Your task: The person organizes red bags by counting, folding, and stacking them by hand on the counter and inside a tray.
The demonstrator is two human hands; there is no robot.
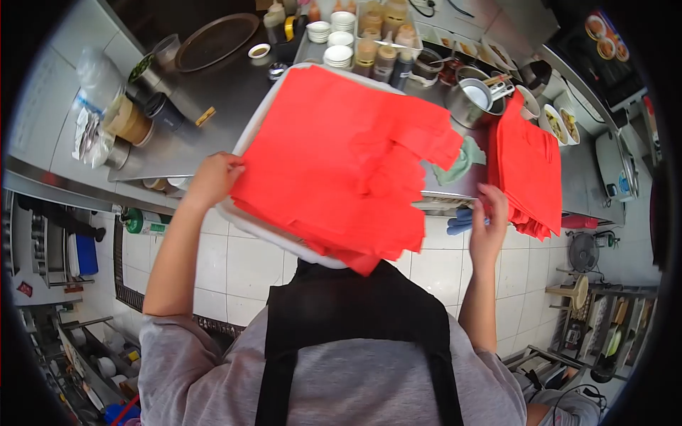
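Over white floor tiles point(249, 263), on a white tray point(282, 244) overhanging the steel counter point(177, 153), pinching red bags point(312, 149) with the left hand point(215, 179). Could tip floorward if pressed at the near rim. With the right hand point(491, 226) half-curled beside another red pile point(527, 167), impossible to tell whether gripping.

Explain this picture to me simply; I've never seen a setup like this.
There is no machine here, only a person's bare hands. One camera, worn on the head, looks forward and down, so you see the person's own apron and arms. A steel counter bears small white dishes, sauce bottles, a metal pot and a green cloth. Nearest is a white tray with a red fabric stack on it. The left hand pinches the stack's edge. The right hand is open beside a second red stack; whether it touches is unclear.
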